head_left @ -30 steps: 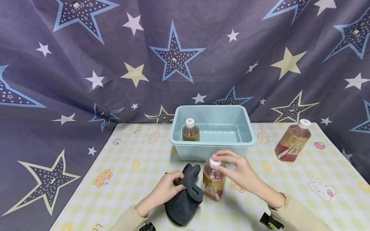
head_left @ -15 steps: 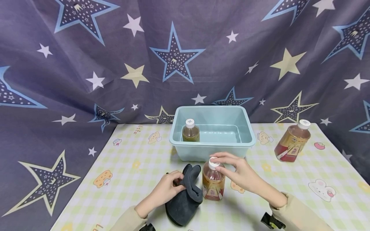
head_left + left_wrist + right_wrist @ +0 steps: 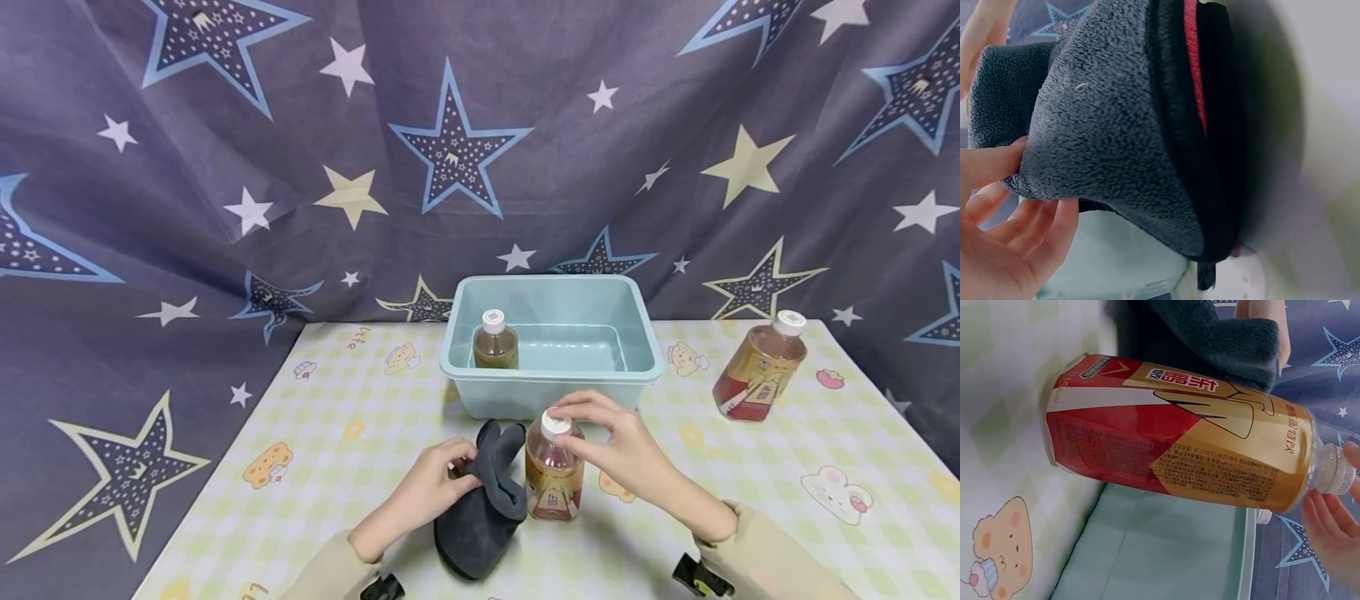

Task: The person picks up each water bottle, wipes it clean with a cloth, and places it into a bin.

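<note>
A dark grey fleecy pouch [image 3: 480, 521] with a folded-over opening stands at the near middle of the table. My left hand [image 3: 431, 483] pinches its edge between thumb and fingers; in the left wrist view the pouch [image 3: 1104, 112] shows a black border with a red strip. Right beside it, a bottle of amber drink [image 3: 553, 479] with a red and gold label stands upright. My right hand [image 3: 622, 446] holds its white cap [image 3: 556, 423] from above. In the right wrist view the bottle [image 3: 1179, 437] rises from the cloth, its cap between thumb and fingers.
Behind my hands stands a light blue plastic bin [image 3: 551, 375] with one capped bottle [image 3: 495, 342] inside at the left. Another bottle [image 3: 761, 367] stands at the far right of the checked tablecloth [image 3: 337, 483]. A starry curtain [image 3: 300, 167] hangs behind.
The bottle under my right hand has turned so its label faces differently, and shifted slightly left. My left hand has moved the pouch slightly up and to the right.
</note>
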The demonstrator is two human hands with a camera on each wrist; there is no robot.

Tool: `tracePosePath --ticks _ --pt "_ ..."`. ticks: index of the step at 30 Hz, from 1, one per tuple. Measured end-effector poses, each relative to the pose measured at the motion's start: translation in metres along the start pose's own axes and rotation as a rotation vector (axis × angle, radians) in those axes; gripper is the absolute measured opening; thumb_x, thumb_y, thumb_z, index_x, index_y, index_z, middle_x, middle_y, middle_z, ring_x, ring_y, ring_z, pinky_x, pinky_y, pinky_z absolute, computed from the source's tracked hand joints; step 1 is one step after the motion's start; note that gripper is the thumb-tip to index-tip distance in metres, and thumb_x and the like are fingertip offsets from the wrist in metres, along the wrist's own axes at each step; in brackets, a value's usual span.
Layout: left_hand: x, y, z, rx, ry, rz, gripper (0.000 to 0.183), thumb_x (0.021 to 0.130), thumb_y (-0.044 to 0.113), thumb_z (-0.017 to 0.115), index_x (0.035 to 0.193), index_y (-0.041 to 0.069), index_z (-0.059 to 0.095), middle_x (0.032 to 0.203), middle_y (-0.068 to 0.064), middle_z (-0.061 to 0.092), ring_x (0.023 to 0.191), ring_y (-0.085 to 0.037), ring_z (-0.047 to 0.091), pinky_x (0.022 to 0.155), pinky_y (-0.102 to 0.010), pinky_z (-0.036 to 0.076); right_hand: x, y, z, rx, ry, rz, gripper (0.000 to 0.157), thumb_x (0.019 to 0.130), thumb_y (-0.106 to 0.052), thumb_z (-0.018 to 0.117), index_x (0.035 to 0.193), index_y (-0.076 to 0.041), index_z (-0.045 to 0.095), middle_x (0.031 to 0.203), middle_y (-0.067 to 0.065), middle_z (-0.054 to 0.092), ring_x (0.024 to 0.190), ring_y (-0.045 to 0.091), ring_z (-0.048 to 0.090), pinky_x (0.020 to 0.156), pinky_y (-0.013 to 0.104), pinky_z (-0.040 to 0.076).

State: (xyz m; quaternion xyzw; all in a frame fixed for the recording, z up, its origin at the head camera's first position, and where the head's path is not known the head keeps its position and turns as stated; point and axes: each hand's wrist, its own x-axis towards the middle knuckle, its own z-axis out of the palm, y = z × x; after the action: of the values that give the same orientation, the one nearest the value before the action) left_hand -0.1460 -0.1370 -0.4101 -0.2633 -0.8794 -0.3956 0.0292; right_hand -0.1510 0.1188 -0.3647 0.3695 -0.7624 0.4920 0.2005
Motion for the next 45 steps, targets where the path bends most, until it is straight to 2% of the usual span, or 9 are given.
tracePosePath --ticks 6,15,22,25,32,39,45 --pt "0.007 0.008 -0.007 0.027 0.007 0.044 0.010 0.073 0.005 0.066 0.077 0.011 0.058 0.077 0.006 0.054 0.071 -0.008 0.052 0.058 -0.020 0.044 0.000 0.003 0.001 0.013 0.007 -0.033 0.029 0.067 0.003 0.071 0.096 -0.003 0.066 0.099 0.008 0.060 0.093 0.015 0.056 0.080 0.015 0.042" --pt "0.019 0.027 -0.022 0.035 0.034 0.149 0.013 0.073 0.001 0.066 0.077 0.010 0.057 0.079 0.003 0.056 0.071 -0.009 0.053 0.058 -0.023 0.046 -0.001 0.002 0.000 0.013 -0.004 -0.055 0.030 0.069 0.005 0.069 0.098 -0.001 0.065 0.100 0.009 0.060 0.093 0.014 0.057 0.076 0.016 0.044" --pt "0.027 0.039 -0.023 0.072 0.039 0.241 0.013 0.074 0.002 0.066 0.081 0.009 0.058 0.078 0.002 0.054 0.070 -0.009 0.052 0.057 -0.021 0.044 -0.003 0.001 -0.001 0.035 -0.022 -0.001 0.025 0.072 0.002 0.067 0.097 -0.004 0.066 0.101 0.006 0.060 0.091 0.012 0.058 0.076 0.019 0.046" --pt "0.029 0.043 -0.020 0.080 0.028 0.264 0.012 0.074 0.002 0.065 0.082 0.009 0.058 0.078 0.002 0.053 0.067 -0.009 0.049 0.057 -0.020 0.043 -0.003 0.000 0.000 0.039 -0.014 -0.012 0.025 0.072 0.003 0.067 0.097 -0.003 0.066 0.101 0.007 0.059 0.090 0.013 0.059 0.075 0.021 0.047" --pt "0.031 0.047 -0.014 0.130 0.009 0.247 0.013 0.075 0.002 0.064 0.085 0.009 0.058 0.076 0.004 0.049 0.060 -0.010 0.041 0.055 -0.018 0.036 -0.003 -0.001 0.000 0.050 -0.016 -0.003 0.024 0.073 0.002 0.067 0.097 -0.003 0.066 0.100 0.007 0.059 0.089 0.012 0.059 0.074 0.023 0.047" --pt "0.031 0.045 -0.011 0.179 0.002 0.245 0.015 0.075 0.002 0.063 0.086 0.010 0.057 0.076 0.004 0.048 0.061 -0.009 0.041 0.057 -0.019 0.035 -0.004 0.000 0.000 0.074 -0.019 0.016 0.023 0.073 0.001 0.066 0.096 -0.003 0.066 0.099 0.006 0.059 0.089 0.010 0.059 0.076 0.022 0.047" --pt "0.029 0.044 -0.008 0.199 0.003 0.233 0.016 0.074 0.001 0.063 0.085 0.010 0.056 0.075 0.005 0.047 0.061 -0.008 0.040 0.056 -0.019 0.034 -0.005 0.001 0.002 0.069 -0.001 -0.003 0.025 0.071 0.003 0.067 0.096 -0.001 0.066 0.099 0.009 0.059 0.091 0.012 0.059 0.077 0.021 0.046"
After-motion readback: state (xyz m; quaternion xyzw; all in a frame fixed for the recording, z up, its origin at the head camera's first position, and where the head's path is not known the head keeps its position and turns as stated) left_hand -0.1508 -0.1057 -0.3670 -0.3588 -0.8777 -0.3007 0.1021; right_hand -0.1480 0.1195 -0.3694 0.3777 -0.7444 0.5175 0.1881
